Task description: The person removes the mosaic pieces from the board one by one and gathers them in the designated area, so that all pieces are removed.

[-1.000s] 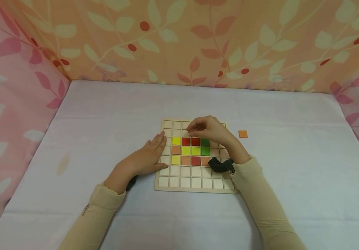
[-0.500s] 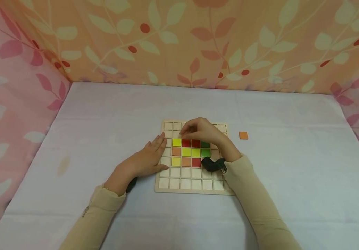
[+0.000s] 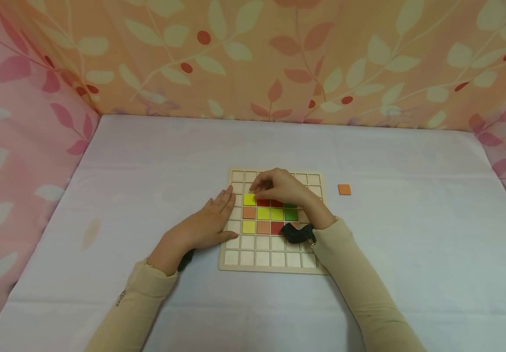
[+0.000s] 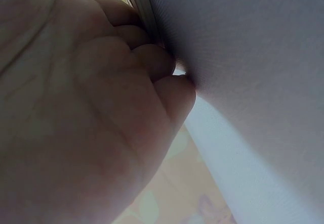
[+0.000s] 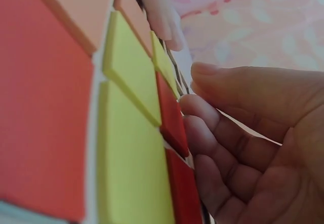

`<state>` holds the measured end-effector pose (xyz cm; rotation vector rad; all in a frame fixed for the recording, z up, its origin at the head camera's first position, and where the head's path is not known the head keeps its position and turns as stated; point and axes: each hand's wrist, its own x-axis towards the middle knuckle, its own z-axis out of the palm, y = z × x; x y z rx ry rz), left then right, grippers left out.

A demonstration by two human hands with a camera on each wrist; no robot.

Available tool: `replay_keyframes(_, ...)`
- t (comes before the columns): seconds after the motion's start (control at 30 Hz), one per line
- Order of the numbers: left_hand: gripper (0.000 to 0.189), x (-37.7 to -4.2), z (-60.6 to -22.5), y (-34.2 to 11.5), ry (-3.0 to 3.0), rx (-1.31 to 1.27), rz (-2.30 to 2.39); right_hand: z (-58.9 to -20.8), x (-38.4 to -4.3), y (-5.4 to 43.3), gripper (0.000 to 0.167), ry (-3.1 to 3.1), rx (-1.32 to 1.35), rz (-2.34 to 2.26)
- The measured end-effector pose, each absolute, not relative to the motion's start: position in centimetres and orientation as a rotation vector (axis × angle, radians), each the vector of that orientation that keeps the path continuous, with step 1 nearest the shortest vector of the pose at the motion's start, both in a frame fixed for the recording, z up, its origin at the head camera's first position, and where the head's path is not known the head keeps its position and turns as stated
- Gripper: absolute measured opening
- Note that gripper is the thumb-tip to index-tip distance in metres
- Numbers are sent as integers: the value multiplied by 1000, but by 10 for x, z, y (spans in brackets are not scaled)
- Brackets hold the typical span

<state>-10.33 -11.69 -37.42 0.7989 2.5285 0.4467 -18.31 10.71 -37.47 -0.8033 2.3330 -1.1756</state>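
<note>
A square wooden grid board point(image 3: 259, 269) lies on the white cloth with flat coloured tiles in its middle rows. My left hand point(image 3: 206, 222) rests on its left edge, fingers straight, thumb apart. In the left wrist view the palm point(image 4: 91, 113) fills the left side, fingertips at the board's rim. Over the upper rows hovers my right hand point(image 3: 281, 187), fingers loosely bent, fingertips close beside a yellow tile point(image 3: 249, 199). The right wrist view has the thumb and fingers point(image 5: 238, 128) beside a red tile point(image 5: 171, 115), with no tile visible between them. Some red and green tiles are partly hidden beneath this hand.
A single orange tile point(image 3: 344, 189) lies on the cloth right of the board. A dark wrist camera point(image 3: 297, 233) on the right wrist covers part of the lower tile row. Leaf-patterned fabric walls point(image 3: 253, 58) enclose the table at the back and sides.
My right hand has moved left over the board, from above the red tiles toward the yellow tile at the row's left end. The left hand stays in place.
</note>
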Motion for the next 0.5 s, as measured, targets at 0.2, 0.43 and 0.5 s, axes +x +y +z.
replay_keyframes(0.2,87,-103,-374,-117,2533,795,445,-379,-184,104,13,2358,-804,-1132)
replay_keyframes(0.43,87,-104,-373,-117,2530,800,448,-380,-183,105,15,2375,-823,-1110)
replay_keyframes(0.5,87,-104,-373,-117,2530,800,451,-380,-183,105,15,2379,-834,-1102)
